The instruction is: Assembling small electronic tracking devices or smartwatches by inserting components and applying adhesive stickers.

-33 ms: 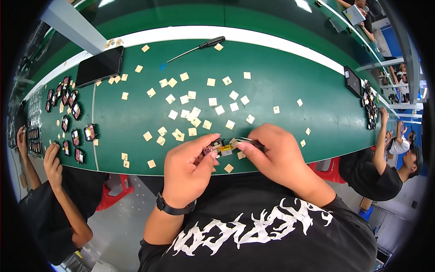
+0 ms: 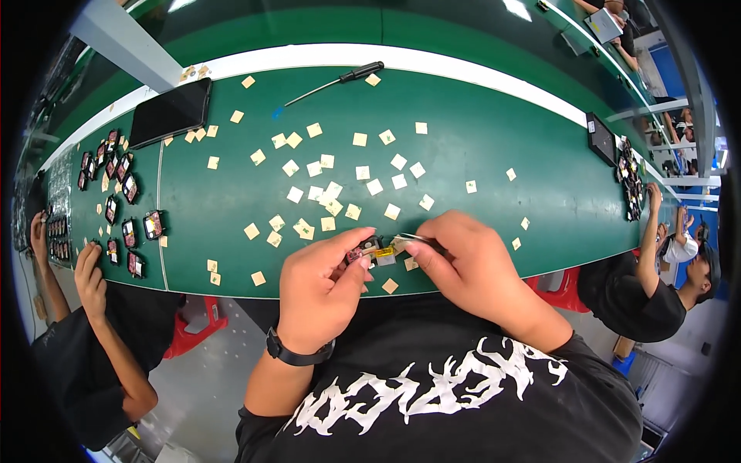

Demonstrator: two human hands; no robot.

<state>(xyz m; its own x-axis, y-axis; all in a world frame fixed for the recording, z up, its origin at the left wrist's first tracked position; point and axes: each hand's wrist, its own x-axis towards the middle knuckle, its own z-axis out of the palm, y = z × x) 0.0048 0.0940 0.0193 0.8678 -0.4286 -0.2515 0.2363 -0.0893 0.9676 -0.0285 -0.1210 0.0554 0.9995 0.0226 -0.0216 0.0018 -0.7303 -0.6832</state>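
My left hand (image 2: 328,270) is closed around a small black electronic module (image 2: 369,248) with a reddish circuit board, close to the table's near edge. A strip of yellow tape (image 2: 384,252) and a silvery block (image 2: 385,261) show at the module's right end. In my right hand (image 2: 467,258), thumb and fingers pinch dark tweezers (image 2: 434,245). Their metal tips reach a pale square sticker (image 2: 400,242) beside the yellow tape. My fingers hide part of the module and most of the tweezers.
Several pale square stickers (image 2: 362,173) lie scattered over the green table (image 2: 455,100). A screwdriver (image 2: 359,73) lies at the back, and a black tablet (image 2: 171,113) at the back left. More modules (image 2: 153,224) sit left. Co-workers' hands (image 2: 90,284) are at the left edge.
My right hand's tweezers have tilted very slightly at the sticker. The left hand and the module look the same.
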